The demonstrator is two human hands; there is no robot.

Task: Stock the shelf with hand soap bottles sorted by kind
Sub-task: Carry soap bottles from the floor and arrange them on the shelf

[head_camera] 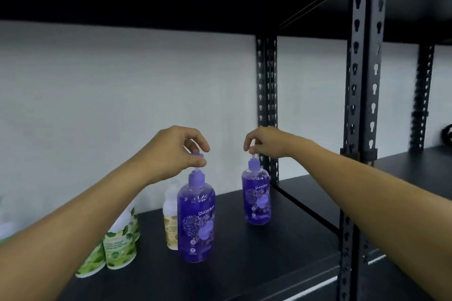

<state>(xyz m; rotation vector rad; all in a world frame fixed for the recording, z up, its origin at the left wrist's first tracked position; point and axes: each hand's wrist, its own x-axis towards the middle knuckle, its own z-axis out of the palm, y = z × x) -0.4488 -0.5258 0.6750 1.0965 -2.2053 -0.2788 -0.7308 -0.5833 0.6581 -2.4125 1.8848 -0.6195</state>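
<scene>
Each hand pinches a purple bottle's pump on the shelf [244, 252]: left hand [175, 151] the nearer bottle [196, 220], right hand [265, 140] the farther bottle [256, 195].

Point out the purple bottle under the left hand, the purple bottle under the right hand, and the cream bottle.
Left purple bottle [196, 222]: head view, front label.
Right purple bottle [256, 199]: head view, body.
Cream bottle [170, 226]: head view, visible left side.

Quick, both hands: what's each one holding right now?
Left hand: pinching the near purple bottle by its pump.
Right hand: pinching the far purple bottle by its pump.
</scene>
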